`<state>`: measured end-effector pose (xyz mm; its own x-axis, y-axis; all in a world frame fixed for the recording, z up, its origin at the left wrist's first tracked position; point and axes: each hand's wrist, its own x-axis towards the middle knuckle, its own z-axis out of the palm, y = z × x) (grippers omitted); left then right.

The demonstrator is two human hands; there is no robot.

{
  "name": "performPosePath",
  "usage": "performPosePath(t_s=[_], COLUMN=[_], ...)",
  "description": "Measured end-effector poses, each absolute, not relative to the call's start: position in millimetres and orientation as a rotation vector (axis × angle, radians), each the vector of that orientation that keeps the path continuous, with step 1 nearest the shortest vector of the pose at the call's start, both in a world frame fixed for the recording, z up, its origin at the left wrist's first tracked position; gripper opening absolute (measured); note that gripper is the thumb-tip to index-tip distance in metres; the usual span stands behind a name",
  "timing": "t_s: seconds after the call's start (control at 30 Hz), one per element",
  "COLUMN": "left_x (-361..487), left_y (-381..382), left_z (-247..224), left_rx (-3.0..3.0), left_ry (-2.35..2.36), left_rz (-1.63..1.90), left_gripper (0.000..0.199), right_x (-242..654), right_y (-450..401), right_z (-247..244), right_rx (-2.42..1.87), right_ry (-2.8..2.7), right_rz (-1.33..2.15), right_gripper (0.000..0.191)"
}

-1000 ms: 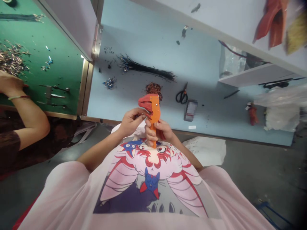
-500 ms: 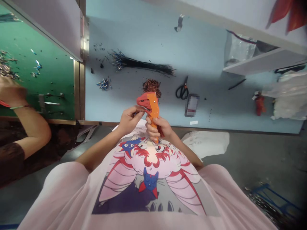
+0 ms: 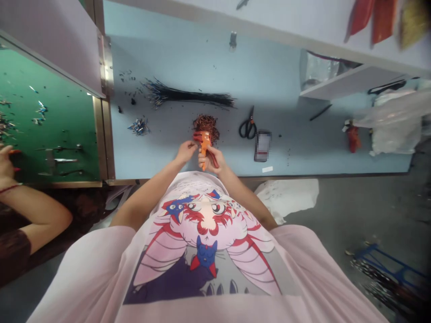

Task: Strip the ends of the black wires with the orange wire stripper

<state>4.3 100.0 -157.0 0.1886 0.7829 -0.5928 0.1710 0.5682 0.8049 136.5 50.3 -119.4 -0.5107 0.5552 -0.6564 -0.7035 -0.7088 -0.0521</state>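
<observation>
My right hand is wrapped round the handles of an orange and red wire stripper, its red handle spread from the orange one. The tool's head lies over the near edge of a heap of short copper-coloured pieces. Just left of the head, my left hand is closed in a pinch; what its fingertips hold is too small to make out. Behind the heap lies a bundle of black wires with pale ends at its left. A small pile of blue and silver pieces sits to the left.
Black-handled scissors and a phone lie right of the heap. A red-handled tool is beside plastic bags. A shelf overhangs the back right. At the green table, a co-worker's hand is seen.
Both hands and the wire stripper have moved forward, away from my body, toward the copper heap. The tool's handles are farther apart. At the left, the co-worker's arm has moved nearer.
</observation>
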Motion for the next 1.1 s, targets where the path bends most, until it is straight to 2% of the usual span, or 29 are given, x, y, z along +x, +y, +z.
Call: performPosePath(t_s=[0.1, 0.33, 0.6, 0.8, 0.87, 1.0, 1.1], left_x=[-7.4, -42.4, -51.7, -44.7, -42.9, -40.3, -36.4], left_y=[91.8, 71.9, 45.1, 33.4, 31.5, 22.5, 10.6], left_z=[-142.0, -96.4, -36.7, -22.6, -23.8, -30.4, -34.5], left_rx=[0.909, 0.774, 0.779, 0.8, 0.743, 0.636, 0.595], left_ry=[1.254, 1.202, 1.115, 1.103, 1.149, 1.275, 1.328], left_rz=[0.558, 0.786, 1.039, 1.086, 1.085, 1.028, 0.965], left_gripper=[0.004, 0.022, 0.02, 0.02, 0.022, 0.03, 0.033], right_x=[140.6, 142.8, 129.4, 142.3, 151.6, 172.3, 185.9], right_y=[38.9, 30.9, 10.4, -1.1, 1.2, -0.4, -14.5], right_z=[-98.9, -50.2, -25.7, -28.6, -45.4, -90.0, -115.0], right_rx=[-0.769, -0.765, -0.828, -0.785, -1.001, -1.896, -2.145], right_ry=[0.171, -0.166, -0.279, -0.296, -0.432, -0.994, -1.188], right_rz=[2.22, 2.056, 1.933, 1.808, 1.698, 1.385, 1.316], right_gripper=[0.04, 0.027, 0.02, 0.025, 0.028, 0.031, 0.029])
